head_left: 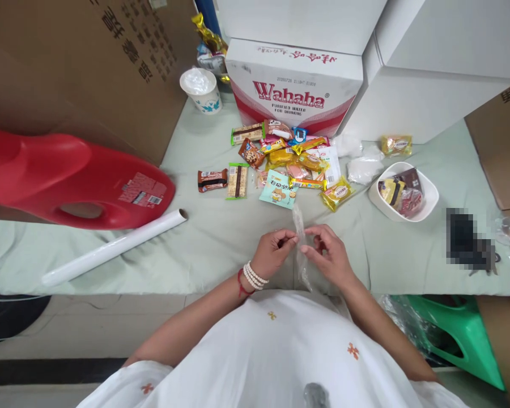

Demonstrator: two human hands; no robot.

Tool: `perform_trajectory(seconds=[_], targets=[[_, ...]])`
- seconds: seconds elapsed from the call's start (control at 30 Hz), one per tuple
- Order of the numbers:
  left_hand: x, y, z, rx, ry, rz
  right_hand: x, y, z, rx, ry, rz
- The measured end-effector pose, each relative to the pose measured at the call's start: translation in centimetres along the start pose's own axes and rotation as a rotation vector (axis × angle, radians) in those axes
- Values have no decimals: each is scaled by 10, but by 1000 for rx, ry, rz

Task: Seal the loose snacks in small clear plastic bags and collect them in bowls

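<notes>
A clear, crumpled plastic bag [301, 263] hangs as a narrow strip between my two hands, above the front of the cloth-covered table. My left hand [276, 250] pinches its edge between thumb and forefinger. From the other side, my right hand [330, 256] grips the bag with thumb and forefinger, its other fingers curled. Just beyond the bag's upper end lies a light-blue snack packet [277, 190]. Behind that is a loose pile of wrapped snacks, among them a yellow packet [336, 194] and a green-edged bar [237, 181].
A white bowl [376, 198] of packets stands right of the pile, near crumpled white plastic [364, 165]. At left are a red jug [89, 164] and a white roll [114, 248]. Behind stand a paper cup [208, 103] and a Wahaha box [295, 85]. A green stool [471, 340] is below right.
</notes>
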State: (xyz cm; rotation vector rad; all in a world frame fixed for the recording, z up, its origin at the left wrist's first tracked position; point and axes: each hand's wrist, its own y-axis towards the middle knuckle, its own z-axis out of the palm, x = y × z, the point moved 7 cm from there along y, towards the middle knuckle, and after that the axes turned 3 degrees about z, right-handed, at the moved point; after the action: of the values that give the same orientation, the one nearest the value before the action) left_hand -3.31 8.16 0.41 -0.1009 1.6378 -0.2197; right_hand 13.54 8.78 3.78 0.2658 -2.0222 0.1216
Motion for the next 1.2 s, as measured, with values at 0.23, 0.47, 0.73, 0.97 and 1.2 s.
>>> perform_trajectory(seconds=[0.23,0.47,0.73,0.97,1.2], targets=[[-4,-4,-2,-29,52,56,15,-5,9,-257,-131,-128],[16,-1,-15,-116,-242,-113,-32,6,-15,-236,259,199],[6,-3,-7,-64,-207,-28,4,9,18,-11,176,70],[22,-2,-16,-116,-380,-134,-34,16,0,-171,516,344],[27,0,-22,-167,-539,-165,-54,7,-24,-236,740,512]])
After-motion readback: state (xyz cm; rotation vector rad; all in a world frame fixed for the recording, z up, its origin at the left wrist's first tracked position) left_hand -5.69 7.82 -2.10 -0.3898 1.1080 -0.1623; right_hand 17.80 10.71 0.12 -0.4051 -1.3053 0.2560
